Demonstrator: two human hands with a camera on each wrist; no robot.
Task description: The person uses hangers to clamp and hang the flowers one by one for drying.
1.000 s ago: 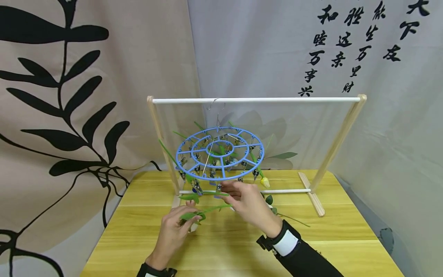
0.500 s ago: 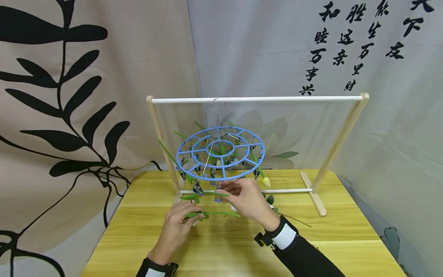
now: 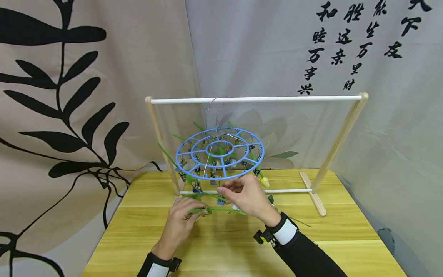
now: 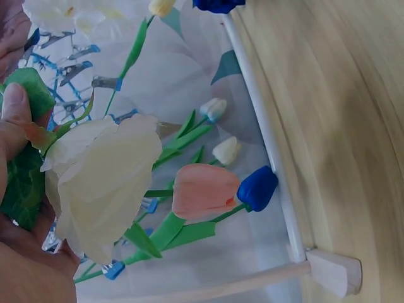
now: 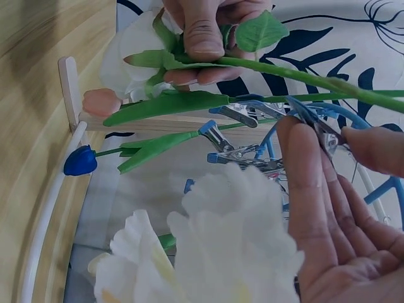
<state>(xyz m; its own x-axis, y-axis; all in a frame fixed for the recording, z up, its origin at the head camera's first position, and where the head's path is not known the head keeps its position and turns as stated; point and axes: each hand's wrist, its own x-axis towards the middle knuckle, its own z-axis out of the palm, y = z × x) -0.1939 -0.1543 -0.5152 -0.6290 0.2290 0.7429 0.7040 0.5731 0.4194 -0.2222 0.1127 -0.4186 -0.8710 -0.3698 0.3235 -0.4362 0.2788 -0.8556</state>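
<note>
My left hand [image 3: 180, 219] grips a large cream-white artificial flower [image 4: 107, 183] just below its bloom. Its long green stem [image 5: 303, 79] points right, its end below my right hand [image 3: 247, 196] in the head view. That right hand pinches a metal clip [image 5: 325, 136] with blue tips, hanging from the front of a round blue clip hanger [image 3: 214, 179]. Beside the clip, another green stem carries a pink tulip [image 4: 205, 189]. A blue tulip [image 4: 257, 188] hangs close by. In the right wrist view, white petals [image 5: 233, 233] fill the lower foreground.
The hanger hooks onto the white top bar [image 3: 256, 99] of a wooden stand [image 3: 337, 142]. More clips and flowers hang around it, including a yellow tulip [image 3: 264, 182] at right. Another stem [image 3: 300, 222] lies on the wooden table [image 3: 311, 257] behind the right wrist.
My left hand has moved slightly right and up, and the stem it holds has swung lower and farther right, beneath my right hand. The right hand has shifted slightly left, staying at the clip.
</note>
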